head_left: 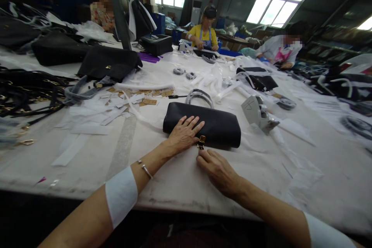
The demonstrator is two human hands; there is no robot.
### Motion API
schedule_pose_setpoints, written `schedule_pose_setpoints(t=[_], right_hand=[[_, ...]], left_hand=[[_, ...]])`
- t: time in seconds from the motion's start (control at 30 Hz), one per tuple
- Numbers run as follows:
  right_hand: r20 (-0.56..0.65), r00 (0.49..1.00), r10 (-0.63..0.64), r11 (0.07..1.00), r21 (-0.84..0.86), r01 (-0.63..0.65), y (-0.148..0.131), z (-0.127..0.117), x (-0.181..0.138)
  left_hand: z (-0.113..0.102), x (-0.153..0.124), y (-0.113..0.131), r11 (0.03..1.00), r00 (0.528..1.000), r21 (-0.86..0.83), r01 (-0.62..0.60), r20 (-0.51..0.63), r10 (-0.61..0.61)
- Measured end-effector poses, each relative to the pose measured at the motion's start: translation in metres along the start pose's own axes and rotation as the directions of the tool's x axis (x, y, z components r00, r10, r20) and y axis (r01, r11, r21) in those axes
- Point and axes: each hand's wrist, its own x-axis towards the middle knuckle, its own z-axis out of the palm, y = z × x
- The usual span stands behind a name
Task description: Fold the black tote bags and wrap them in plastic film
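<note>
A black handbag (215, 122) lies on its side on the white table in front of me, its wrapped handle (200, 96) pointing away. My left hand (184, 135) rests flat on the bag with its fingers stretched out. At the bag's near edge sits a gold clasp (201, 142). My right hand (216, 168) pinches the lower end of this clasp between thumb and forefinger; the fingertips partly hide what they grip.
Paper strips and tags (116, 110) lie to the left, near a heap of black straps (29, 91). A grey tape dispenser (258, 114) stands on the right. More black bags (110, 62) sit further back. Several people work across the table, one in a yellow top (205, 33).
</note>
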Motion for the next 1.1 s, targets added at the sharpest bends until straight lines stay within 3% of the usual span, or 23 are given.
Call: schedule_pose_setpoints(t=[0.1,0.23,0.47,0.63,0.87,1.1], right_hand=[[-0.143,0.979,0.148,0.961,0.256,-0.108,0.018,0.007,0.0],[-0.186,0.932,0.31,0.885,0.415,-0.212,0.029,0.015,0.004],[-0.223,0.932,0.287,0.937,0.266,-0.225,0.03,0.017,0.007],[-0.281,0.911,0.303,0.936,0.27,-0.227,0.036,0.012,0.01],[-0.212,0.918,0.336,0.917,0.298,-0.267,0.04,0.011,0.019],[-0.253,0.917,0.307,0.921,0.32,-0.22,0.04,0.01,0.015]], left_hand=[[0.001,0.0,0.0,1.0,1.0,-0.002,-0.003,-0.002,0.003],[0.001,0.0,0.0,1.0,1.0,0.001,-0.001,-0.007,0.001],[0.001,0.0,0.0,1.0,1.0,-0.004,0.002,0.001,-0.002],[0.002,0.0,-0.001,1.0,1.0,-0.011,0.0,0.001,0.0],[0.001,0.0,0.0,1.0,1.0,-0.013,0.0,0.009,0.0],[0.002,0.0,0.0,1.0,1.0,-0.021,0.006,-0.002,-0.006]])
